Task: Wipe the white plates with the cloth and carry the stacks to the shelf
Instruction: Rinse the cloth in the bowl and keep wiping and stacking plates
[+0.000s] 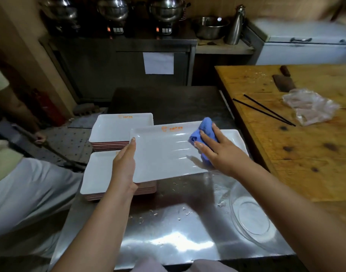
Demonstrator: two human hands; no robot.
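A white rectangular plate (164, 152) with an orange logo is held above the steel table (168, 232). My left hand (124, 163) grips its left edge, thumb on the rim. My right hand (217, 148) presses a blue cloth (202, 132) onto the plate's right half, fingers curled over the cloth. Two stacks of white plates with pink undersides sit at the table's left: a far stack (117, 128) and a near stack (98, 173), partly under the held plate. Another white plate (236, 138) shows behind my right hand.
A clear glass dish (250, 218) lies on the table at the right front. A wooden chopping table (305, 154) on the right carries black chopsticks (266, 110), a cleaver (284, 83) and a plastic bag (311, 107). Another person (21, 173) stands at the left.
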